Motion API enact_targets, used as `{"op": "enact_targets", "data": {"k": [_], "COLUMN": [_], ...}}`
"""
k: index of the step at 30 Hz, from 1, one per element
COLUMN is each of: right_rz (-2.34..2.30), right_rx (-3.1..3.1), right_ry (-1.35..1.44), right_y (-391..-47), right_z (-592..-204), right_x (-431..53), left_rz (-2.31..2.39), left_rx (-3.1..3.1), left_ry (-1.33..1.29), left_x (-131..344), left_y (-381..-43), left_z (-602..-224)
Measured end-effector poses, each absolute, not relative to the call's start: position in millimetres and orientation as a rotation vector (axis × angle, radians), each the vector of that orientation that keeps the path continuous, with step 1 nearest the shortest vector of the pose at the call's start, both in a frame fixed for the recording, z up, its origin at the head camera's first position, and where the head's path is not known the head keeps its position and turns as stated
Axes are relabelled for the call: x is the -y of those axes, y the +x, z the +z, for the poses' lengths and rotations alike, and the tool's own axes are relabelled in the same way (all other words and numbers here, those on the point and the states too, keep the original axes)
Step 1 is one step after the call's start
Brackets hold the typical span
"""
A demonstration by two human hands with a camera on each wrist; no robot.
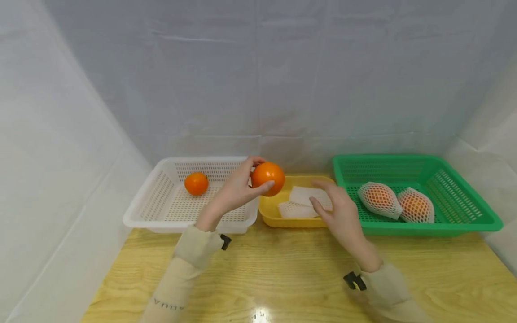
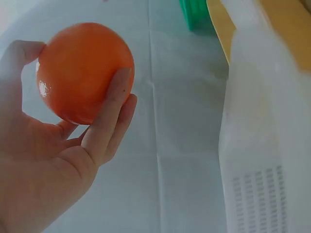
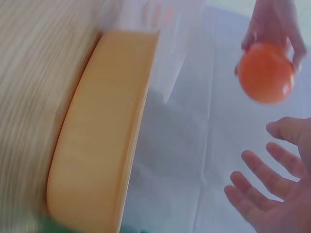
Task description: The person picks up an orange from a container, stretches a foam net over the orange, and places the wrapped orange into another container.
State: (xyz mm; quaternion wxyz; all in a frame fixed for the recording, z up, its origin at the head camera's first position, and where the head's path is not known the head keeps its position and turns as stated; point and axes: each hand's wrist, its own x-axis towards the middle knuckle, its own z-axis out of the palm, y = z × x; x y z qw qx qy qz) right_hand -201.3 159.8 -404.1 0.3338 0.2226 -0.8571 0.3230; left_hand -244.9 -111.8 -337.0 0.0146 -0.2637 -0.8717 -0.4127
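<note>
In the head view my left hand (image 1: pixel 238 186) holds an orange fruit (image 1: pixel 268 178) above the gap between the white basket and the yellow tray. The left wrist view shows thumb and fingers curled round this smooth orange (image 2: pixel 85 73). My right hand (image 1: pixel 341 213) hovers over the right side of the yellow tray (image 1: pixel 268 217), its fingers spread and holding nothing. White foam net sleeves (image 1: pixel 308 196) lie in that tray, partly hidden behind the right hand. In the right wrist view, the right hand (image 3: pixel 277 189) faces the held orange, apart from it.
A white basket (image 1: pixel 137 211) at the left contains one bare orange (image 1: pixel 196 183). The green basket (image 1: pixel 424 229) at the right holds two fruits in foam nets (image 1: pixel 379 200). All stand on a wooden table (image 1: pixel 258 269) before a pale sheet (image 1: pixel 258 80).
</note>
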Motion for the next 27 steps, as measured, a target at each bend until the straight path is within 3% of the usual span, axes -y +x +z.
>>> {"op": "enact_targets", "data": {"k": [11, 27], "right_rz": [1.165, 1.387], "right_rx": [2.270, 2.330], "right_ry": [0.807, 0.713], "right_y": [-197.5, -185.6], "right_z": [-407.0, -413.1], "right_x": [-127.6, -133.4], "left_rz": [-1.523, -1.693], "left_rx": [2.665, 2.637], "left_ry": [-0.901, -0.827], "left_x": [86.5, 67.0], "left_y": [-222.4, -202.4], "left_z": [-361.8, -382.7]}}
